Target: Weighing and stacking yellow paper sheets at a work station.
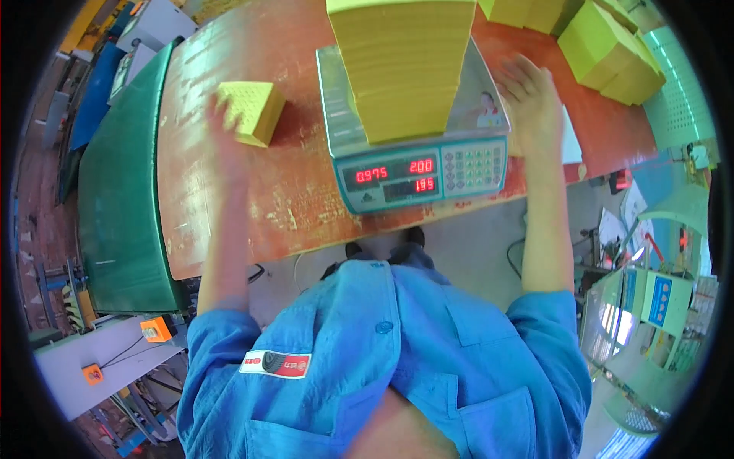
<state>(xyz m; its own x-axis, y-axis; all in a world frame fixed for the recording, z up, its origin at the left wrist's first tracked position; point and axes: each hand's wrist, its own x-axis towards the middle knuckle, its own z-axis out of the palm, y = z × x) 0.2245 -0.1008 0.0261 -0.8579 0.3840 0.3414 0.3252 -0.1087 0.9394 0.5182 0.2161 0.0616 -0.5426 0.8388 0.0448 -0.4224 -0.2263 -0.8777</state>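
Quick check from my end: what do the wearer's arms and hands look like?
Plain blue cloth sleeves end near the elbows, leaving the forearms uncovered. The right hand is bare, with no glove or wristwatch visible. The left hand also looks ungloved, but blur hides finer details.

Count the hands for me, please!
2. The left hand, blurred, is at the small yellow block to the left of the scale. The right hand is by the scale's right edge. No others show.

Red nos. (372, 174) lit on scale disp. (392, 177); red/white label (276, 364) on shirt (348, 329).
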